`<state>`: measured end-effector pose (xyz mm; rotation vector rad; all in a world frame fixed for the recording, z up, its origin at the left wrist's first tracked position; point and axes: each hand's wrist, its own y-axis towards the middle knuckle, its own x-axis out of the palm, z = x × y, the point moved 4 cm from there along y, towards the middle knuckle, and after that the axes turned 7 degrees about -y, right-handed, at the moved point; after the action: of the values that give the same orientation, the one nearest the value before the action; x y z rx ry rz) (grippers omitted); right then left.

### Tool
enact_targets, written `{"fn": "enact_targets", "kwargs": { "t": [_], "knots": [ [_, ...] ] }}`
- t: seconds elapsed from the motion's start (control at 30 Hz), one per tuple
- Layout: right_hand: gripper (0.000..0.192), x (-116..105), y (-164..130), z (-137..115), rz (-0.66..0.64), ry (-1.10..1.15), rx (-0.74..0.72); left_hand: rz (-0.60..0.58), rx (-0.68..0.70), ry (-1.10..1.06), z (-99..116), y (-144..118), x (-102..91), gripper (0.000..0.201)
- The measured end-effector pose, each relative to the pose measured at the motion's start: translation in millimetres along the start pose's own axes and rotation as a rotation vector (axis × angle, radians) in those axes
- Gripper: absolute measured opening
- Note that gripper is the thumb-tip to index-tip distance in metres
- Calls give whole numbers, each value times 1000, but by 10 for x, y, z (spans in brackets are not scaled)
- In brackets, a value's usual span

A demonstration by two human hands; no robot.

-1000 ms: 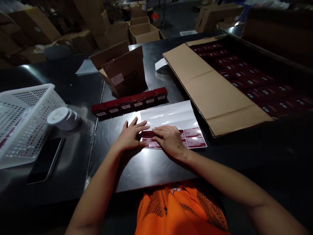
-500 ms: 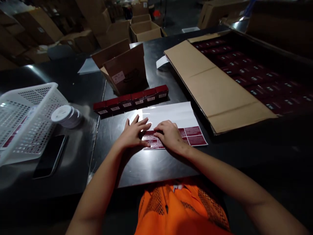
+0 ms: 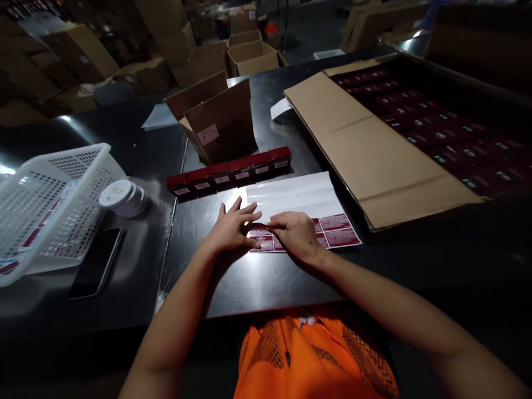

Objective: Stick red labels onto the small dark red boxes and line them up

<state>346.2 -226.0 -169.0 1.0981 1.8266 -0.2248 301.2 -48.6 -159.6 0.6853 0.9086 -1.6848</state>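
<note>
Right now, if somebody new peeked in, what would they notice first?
Probably the bright orange clothing at the bottom middle. Above it, the left hand and right hand touch a shiny white sheet with dark red labels. Then come six dark red boxes in a row behind the sheet, and the big open carton at the right, holding more.

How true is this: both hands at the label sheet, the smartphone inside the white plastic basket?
Not quite: the head view shows the smartphone on the table beside the plastic basket. The left hand and right hand are at the label sheet.
</note>
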Motion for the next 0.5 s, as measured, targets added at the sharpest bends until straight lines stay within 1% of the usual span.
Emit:
{"fn": "enact_targets", "kwargs": {
  "t": [0.1,0.17,0.23,0.27,0.33,0.4,0.43,0.47,0.5],
  "knots": [
    [15,20,-14,-20,29,29,-8,2,-7,10,-21,12,11,89],
    [14,-11,-60,-91,44,24,-41,-1,4,17,-22,5,24,89],
    [12,-116,-128,-200,51,6,-95,-3,17,29,-23,-15,44,90],
    [11,-206,-160,-257,59,17,-128,-7,18,39,-30,-24,57,90],
    [9,-486,-207,-330,118,94,-182,3,13,69,-61,-29,73,90],
    [4,-908,-228,-296,237,156,-205,7,35,98,-79,-20,85,87],
    [9,-1162,-233,-225,306,115,-191,6,44,121,-79,-18,89,86],
    [20,-1437,-234,-113,376,2,-148,5,51,148,-68,-20,92,86],
    [37,-1709,-223,38,408,-164,-88,4,51,179,-49,-27,94,86]
  ]
}}
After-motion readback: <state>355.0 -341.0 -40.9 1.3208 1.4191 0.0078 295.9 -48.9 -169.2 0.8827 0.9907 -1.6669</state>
